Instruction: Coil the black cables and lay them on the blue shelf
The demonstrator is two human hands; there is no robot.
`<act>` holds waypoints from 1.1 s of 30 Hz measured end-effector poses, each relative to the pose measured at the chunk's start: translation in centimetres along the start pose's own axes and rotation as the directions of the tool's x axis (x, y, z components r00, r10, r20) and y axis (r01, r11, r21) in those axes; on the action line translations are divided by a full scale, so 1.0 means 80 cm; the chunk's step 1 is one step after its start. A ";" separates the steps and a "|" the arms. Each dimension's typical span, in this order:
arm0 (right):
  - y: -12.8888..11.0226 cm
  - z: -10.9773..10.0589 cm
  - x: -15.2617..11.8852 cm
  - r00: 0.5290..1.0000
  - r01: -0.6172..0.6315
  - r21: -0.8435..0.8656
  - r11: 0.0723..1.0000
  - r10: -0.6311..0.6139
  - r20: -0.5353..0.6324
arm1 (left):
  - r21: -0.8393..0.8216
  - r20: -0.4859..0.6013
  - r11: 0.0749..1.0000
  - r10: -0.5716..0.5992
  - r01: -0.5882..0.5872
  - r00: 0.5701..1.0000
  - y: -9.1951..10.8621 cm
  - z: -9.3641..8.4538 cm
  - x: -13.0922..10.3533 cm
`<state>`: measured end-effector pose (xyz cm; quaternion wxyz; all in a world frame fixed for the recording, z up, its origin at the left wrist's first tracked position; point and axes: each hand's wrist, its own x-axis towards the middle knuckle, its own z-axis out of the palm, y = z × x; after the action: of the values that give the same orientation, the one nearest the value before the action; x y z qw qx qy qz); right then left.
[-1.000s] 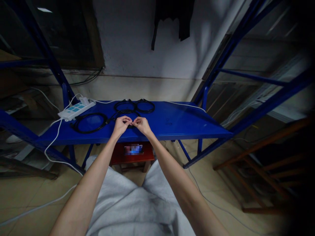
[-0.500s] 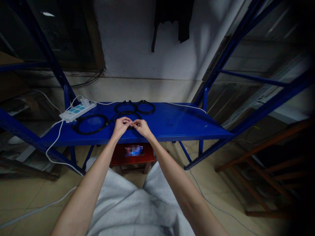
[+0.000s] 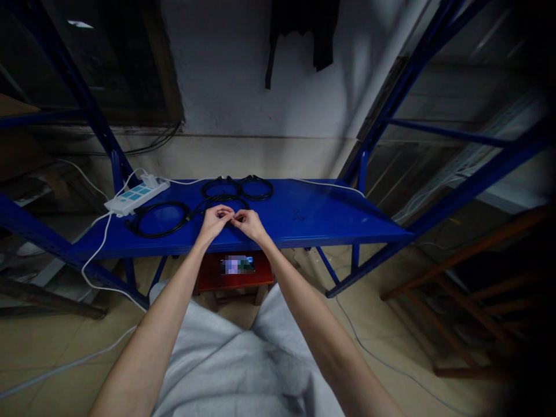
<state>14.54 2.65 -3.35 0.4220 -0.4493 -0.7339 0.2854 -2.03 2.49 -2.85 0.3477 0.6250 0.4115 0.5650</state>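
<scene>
My left hand (image 3: 216,222) and my right hand (image 3: 251,223) meet near the front edge of the blue shelf (image 3: 321,217). Thumb and fingers are pinched together on both, tips nearly touching. Whatever lies between the fingertips is too small and covered to make out. Right behind and partly beneath the hands is a coiled black cable (image 3: 226,197), its front portion hidden by them. Another black cable coil (image 3: 158,235) rests to the left. Two smaller coils, a middle one (image 3: 202,188) and a right one (image 3: 272,189), sit at the back.
A white power strip (image 3: 130,200) with plugs and white cords occupies the shelf's left end. Blue uprights (image 3: 362,168) frame both sides. Below the shelf, a phone (image 3: 237,264) with a lit, blurred screen lies on a red-brown stool (image 3: 212,282) between my knees.
Both hands keep their pinch at nearly the same spot, with only slight finger movement. The picture on the phone screen differs. The cable coils stay where they were.
</scene>
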 end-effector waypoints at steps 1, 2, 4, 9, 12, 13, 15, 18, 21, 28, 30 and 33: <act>-0.001 0.000 0.000 1.000 0.002 -0.001 1.000 -0.002 -0.008 | -0.001 0.008 1.000 0.013 -0.013 1.000 0.000 -0.001 0.001; -0.002 -0.001 -0.001 1.000 0.005 0.001 1.000 -0.005 -0.012 | 0.004 0.016 1.000 0.027 -0.027 1.000 0.000 -0.002 0.001; -0.002 -0.001 -0.001 1.000 0.009 0.012 1.000 -0.009 -0.014 | 0.039 0.028 0.998 0.051 -0.053 0.998 -0.002 -0.004 0.002; 0.000 -0.002 -0.002 1.000 -0.007 0.055 0.998 0.007 -0.011 | 0.223 0.064 0.971 0.077 -0.089 0.995 -0.012 -0.002 0.004; 0.001 -0.003 -0.002 1.000 -0.012 0.094 0.996 0.015 -0.024 | 0.273 0.098 0.958 0.057 -0.082 0.994 -0.016 0.001 0.004; 0.002 -0.003 -0.002 1.000 -0.008 0.114 0.993 0.011 -0.028 | 0.281 0.104 0.956 0.055 -0.083 0.993 -0.016 0.002 0.004; 0.003 -0.002 0.000 0.999 0.002 0.160 0.987 0.004 -0.037 | 0.306 0.110 0.947 0.069 -0.100 0.992 -0.015 0.002 0.004; 0.006 -0.001 0.003 0.999 0.001 0.240 0.971 0.011 -0.051 | 0.359 0.105 0.924 0.099 -0.131 0.989 -0.013 0.001 0.003; 0.008 0.001 0.005 0.998 0.000 0.291 0.957 0.019 -0.062 | 0.387 0.102 0.913 0.096 -0.129 0.990 -0.012 0.002 0.002; 0.005 -0.003 0.003 0.996 -0.002 0.285 0.959 0.026 -0.081 | 0.364 0.117 0.924 0.079 -0.117 0.990 -0.017 0.003 0.003; 0.003 -0.003 0.002 0.996 0.006 0.269 0.963 0.019 -0.092 | 0.361 0.117 0.925 0.079 -0.117 0.990 -0.019 0.003 0.004; 0.001 -0.004 0.001 0.995 0.002 0.260 0.966 0.023 -0.093 | 0.358 0.113 0.928 0.067 -0.104 0.991 -0.021 0.002 0.005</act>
<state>14.80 2.79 -3.21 0.5102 -0.4074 -0.6667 0.3595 -2.04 3.58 -4.19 0.2213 0.7229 0.4635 0.4621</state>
